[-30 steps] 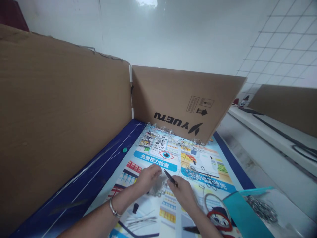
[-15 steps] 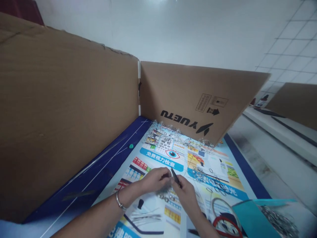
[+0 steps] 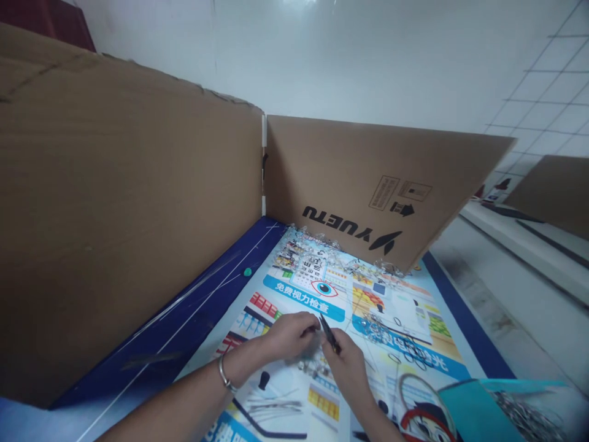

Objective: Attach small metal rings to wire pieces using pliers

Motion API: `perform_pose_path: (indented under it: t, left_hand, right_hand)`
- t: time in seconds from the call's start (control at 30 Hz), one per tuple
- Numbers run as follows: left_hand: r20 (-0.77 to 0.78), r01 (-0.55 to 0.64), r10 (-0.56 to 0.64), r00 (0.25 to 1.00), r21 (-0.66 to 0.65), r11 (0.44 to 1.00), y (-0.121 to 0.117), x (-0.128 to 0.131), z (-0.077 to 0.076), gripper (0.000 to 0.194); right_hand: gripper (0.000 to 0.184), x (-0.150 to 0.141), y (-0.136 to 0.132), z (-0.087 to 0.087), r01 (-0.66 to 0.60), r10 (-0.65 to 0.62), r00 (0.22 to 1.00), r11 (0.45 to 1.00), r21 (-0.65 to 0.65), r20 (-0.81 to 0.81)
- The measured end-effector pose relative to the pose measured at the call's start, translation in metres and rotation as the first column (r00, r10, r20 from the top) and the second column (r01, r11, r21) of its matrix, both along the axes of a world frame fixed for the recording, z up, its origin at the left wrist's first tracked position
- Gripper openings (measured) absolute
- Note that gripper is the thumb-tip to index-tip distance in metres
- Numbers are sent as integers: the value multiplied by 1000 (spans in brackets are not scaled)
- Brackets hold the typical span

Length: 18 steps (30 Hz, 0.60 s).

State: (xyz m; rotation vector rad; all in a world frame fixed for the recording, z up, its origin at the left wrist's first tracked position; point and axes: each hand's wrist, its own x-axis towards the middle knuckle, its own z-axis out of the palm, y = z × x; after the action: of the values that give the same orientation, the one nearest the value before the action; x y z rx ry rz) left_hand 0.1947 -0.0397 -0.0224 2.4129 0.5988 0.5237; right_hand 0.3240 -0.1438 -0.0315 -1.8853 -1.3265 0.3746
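Note:
My right hand (image 3: 346, 362) is closed around a dark tool with a narrow pointed tip (image 3: 329, 335), which looks like small pliers. The tip points up and away from me. My left hand (image 3: 292, 336), with a metal bangle (image 3: 225, 373) on its wrist, has its fingers pinched together close to the right fingertips. What it pinches is too small and too hidden to make out. Just below both hands lies a small cluster of shiny metal pieces (image 3: 313, 368). Thin straight wires (image 3: 271, 405) lie on the printed mat (image 3: 257, 307), nearer to me.
Cardboard panels stand along the left (image 3: 138, 202) and the back (image 3: 391, 166). Small clear and silver pieces (image 3: 322, 242) line the back panel's foot. More shiny pieces and dark loops (image 3: 409, 347) lie to the right, near a teal bag or tray (image 3: 469, 408) holding metal parts (image 3: 529, 417).
The whole scene has shifted slightly to the right as the camera turned. Both hands stay close together, and the pointed tool in my right hand has barely moved.

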Motion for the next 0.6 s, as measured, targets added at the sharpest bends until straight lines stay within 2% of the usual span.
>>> perform_pose_path:
  t: [0.3, 0.43, 0.53, 0.6]
  left_hand:
    - [38, 39, -36, 999, -86, 996, 4, -2, 3, 15]
    - [-7, 124, -127, 992, -157, 980, 7, -5, 6, 14]
    - [-41, 187, -200, 979, -205, 961, 20, -10, 12, 20]
    - [-68, 79, -86, 994, -101, 992, 38, -14, 19, 19]
  right_hand:
    - [18, 0, 2, -3, 32, -25, 993, 998, -55, 117]
    - [17, 0, 2, -3, 16, -3, 986, 997, -81, 166]
    - [16, 0, 2, -2, -14, 29, 984, 996, -86, 174]
    - [17, 0, 1, -1, -25, 39, 987, 996, -91, 155]
